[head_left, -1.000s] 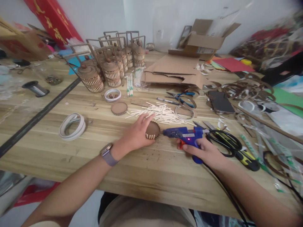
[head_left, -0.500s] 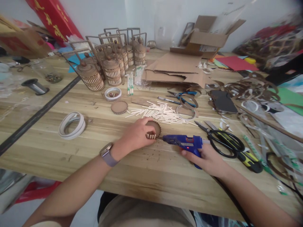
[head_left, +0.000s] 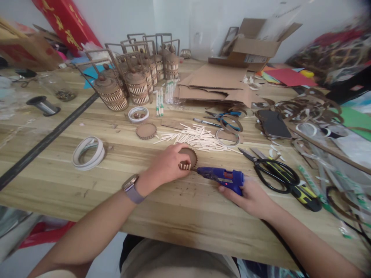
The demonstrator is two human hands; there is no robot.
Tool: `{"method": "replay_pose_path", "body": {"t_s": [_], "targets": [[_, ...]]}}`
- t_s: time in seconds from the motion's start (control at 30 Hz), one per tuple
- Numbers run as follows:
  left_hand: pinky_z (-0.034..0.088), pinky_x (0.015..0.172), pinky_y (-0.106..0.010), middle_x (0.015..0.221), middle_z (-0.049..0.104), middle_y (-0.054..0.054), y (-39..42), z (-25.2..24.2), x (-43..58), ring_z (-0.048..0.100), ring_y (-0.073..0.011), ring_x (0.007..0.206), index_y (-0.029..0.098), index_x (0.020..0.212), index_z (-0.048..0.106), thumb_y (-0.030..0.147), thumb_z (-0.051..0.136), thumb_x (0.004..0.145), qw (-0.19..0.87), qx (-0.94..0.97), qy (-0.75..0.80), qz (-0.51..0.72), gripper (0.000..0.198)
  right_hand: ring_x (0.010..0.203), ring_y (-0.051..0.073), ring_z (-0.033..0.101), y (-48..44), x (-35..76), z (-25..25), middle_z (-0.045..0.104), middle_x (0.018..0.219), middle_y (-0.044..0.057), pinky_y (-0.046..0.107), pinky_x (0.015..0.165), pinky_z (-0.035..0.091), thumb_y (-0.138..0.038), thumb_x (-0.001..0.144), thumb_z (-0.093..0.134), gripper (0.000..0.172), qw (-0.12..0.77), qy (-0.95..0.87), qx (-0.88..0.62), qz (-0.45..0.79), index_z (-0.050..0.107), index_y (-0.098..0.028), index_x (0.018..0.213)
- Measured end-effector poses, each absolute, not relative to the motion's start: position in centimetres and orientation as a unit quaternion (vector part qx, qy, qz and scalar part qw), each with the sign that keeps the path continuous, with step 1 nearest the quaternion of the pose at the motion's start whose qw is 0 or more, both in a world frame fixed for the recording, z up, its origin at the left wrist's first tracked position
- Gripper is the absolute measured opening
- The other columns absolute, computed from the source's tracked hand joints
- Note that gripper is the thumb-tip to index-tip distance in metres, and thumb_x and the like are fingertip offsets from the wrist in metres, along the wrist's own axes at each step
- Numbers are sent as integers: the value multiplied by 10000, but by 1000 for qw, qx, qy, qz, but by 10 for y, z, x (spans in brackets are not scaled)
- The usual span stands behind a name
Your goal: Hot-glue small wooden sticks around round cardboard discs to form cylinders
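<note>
My left hand is curled over a round brown cardboard disc with a few short white sticks standing on its near edge, pressing it to the wooden table. My right hand grips a blue hot glue gun. Its nozzle points left and touches the disc's right edge beside the sticks. A pile of loose white sticks lies just behind the disc. A grey watch sits on my left wrist.
Black scissors and a yellow-black cutter lie right of the glue gun. A second disc, tape rolls, finished stick-and-cardboard containers, flat cardboard, a dark phone and cardboard strips crowd the back and right.
My right hand has lowered the glue gun and moved it left, bringing the nozzle to the disc's edge. My left hand has stayed on the disc.
</note>
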State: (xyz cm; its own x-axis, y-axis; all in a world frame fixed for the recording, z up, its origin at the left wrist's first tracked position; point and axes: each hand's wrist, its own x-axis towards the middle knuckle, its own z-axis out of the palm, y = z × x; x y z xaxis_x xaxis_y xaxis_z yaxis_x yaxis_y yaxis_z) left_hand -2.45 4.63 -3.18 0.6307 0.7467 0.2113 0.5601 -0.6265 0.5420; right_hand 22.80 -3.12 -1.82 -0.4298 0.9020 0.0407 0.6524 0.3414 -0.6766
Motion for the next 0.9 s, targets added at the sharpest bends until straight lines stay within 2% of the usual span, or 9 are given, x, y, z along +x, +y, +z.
{"method": "replay_pose_path", "body": {"t_s": [0.27, 0.9], "targets": [[524, 927, -451, 1294, 579, -68, 46, -33, -25, 615, -282, 1081, 226, 798, 717, 210, 802, 725, 212, 879, 366, 220, 113, 620, 196, 591, -32, 226, -18, 651, 691, 39, 307, 586, 498, -410, 925, 487, 295, 209, -799, -487, 284, 636, -210, 767], [524, 912, -432, 1286, 584, -73, 47, -33, -25, 618, -277, 1069, 217, 784, 710, 199, 784, 733, 204, 883, 360, 222, 92, 714, 218, 649, -33, 226, -22, 714, 786, 63, 312, 638, 500, -348, 932, 488, 245, 207, -814, -475, 264, 656, -207, 821]]}}
